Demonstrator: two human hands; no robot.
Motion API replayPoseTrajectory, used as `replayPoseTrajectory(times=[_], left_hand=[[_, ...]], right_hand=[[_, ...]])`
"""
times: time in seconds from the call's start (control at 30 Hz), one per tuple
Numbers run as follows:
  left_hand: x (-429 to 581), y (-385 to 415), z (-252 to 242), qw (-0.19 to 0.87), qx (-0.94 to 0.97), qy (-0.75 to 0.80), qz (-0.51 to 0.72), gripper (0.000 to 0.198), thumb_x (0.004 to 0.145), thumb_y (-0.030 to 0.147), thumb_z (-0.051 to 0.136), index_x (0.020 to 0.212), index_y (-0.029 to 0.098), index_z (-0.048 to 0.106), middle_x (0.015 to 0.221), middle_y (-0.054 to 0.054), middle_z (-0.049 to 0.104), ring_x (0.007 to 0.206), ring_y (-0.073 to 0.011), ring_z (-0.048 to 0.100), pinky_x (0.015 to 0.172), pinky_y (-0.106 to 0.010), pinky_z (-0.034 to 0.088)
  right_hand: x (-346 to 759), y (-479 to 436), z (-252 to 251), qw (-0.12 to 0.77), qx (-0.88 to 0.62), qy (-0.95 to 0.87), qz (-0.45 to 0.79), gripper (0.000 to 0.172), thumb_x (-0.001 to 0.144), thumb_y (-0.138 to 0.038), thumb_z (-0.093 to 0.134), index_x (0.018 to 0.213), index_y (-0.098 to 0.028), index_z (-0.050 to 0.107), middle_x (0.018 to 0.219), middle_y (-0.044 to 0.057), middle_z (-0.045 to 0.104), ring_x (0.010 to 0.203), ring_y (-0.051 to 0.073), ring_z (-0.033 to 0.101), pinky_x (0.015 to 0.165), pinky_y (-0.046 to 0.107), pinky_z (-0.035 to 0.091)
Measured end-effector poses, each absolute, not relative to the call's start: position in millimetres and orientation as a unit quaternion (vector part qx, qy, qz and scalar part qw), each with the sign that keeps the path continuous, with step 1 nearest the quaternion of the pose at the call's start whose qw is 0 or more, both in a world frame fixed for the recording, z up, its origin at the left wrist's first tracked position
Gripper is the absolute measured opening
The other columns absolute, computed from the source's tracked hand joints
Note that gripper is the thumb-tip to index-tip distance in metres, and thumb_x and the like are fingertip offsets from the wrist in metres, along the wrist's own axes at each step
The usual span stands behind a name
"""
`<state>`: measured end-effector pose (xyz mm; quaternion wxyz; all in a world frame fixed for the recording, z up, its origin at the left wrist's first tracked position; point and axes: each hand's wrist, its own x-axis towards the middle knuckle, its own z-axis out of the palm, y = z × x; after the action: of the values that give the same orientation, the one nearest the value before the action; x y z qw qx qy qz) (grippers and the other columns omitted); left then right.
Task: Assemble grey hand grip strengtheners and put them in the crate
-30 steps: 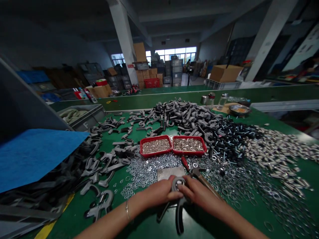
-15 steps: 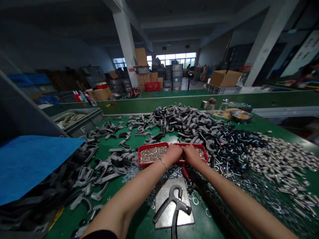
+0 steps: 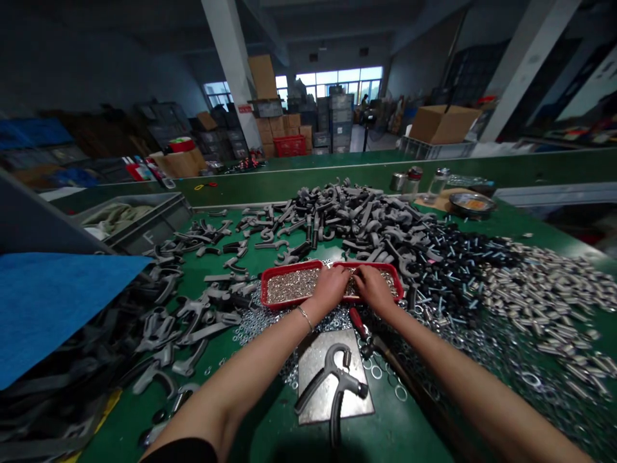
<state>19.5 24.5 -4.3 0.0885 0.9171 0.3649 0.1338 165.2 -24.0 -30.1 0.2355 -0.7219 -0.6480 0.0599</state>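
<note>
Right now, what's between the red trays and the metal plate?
In the head view, a strip of shiny washers on the green table lies between the red trays and the metal plate, crossed by both wrists and red-handled pliers.

At your twelve o'clock a heap of grey cast hooks spreads across the green table. Towards two o'clock lie dark bolts, and at three o'clock a drift of bright metal pins. Loose washers scatter at four o'clock. Nearest you sits a steel plate with a grey hand gripper lying on it (handles splayed). At nine o'clock you have a blue sheet, and at ten o'clock a grey crate. A cardboard box stands far off at one o'clock, beside a white pillar.
</note>
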Motion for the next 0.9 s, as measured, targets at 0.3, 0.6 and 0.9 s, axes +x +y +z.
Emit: replayPoseTrajectory(times=[0.3, 0.6, 0.9], left_hand=[[-63.6, -86.1, -2.6, 0.361, 0.823, 0.382, 0.213, 0.014, 0.093, 0.024, 0.055, 0.091, 0.018, 0.067, 0.089, -0.002, 0.072, 0.084, -0.0178, 0.066, 0.077, -0.027, 0.05], [-84.3, -128.0, -36.8, 0.376, 0.773, 0.445, 0.25, 0.013, 0.085, 0.016, 0.061, 0.073, 0.018, 0.06, 0.085, -0.002, 0.061, 0.088, -0.0196, 0.058, 0.083, -0.032, 0.044], [-79.7, -137.8, -39.9, 0.328, 0.782, 0.462, 0.259, 0.014, 0.089, 0.015, 0.057, 0.076, 0.019, 0.057, 0.086, -0.002, 0.06, 0.088, -0.0199, 0.057, 0.081, -0.032, 0.044]], right_hand=[[157.8, -63.3, -5.3, 0.341, -0.653, -0.65, 0.184, 0.013, 0.096, -0.026, 0.051, 0.094, -0.017, 0.06, 0.089, 0.003, 0.066, 0.084, 0.017, 0.062, 0.079, 0.031, 0.049], [124.5, -156.8, -46.0, 0.33, -0.595, -0.679, 0.276, 0.018, 0.095, -0.032, 0.048, 0.087, -0.021, 0.059, 0.088, 0.003, 0.064, 0.088, 0.021, 0.06, 0.081, 0.034, 0.047], [125.2, -154.4, -51.7, 0.304, -0.596, -0.706, 0.233, 0.018, 0.1, -0.031, 0.043, 0.09, -0.022, 0.054, 0.09, 0.004, 0.062, 0.088, 0.021, 0.058, 0.082, 0.034, 0.046]])
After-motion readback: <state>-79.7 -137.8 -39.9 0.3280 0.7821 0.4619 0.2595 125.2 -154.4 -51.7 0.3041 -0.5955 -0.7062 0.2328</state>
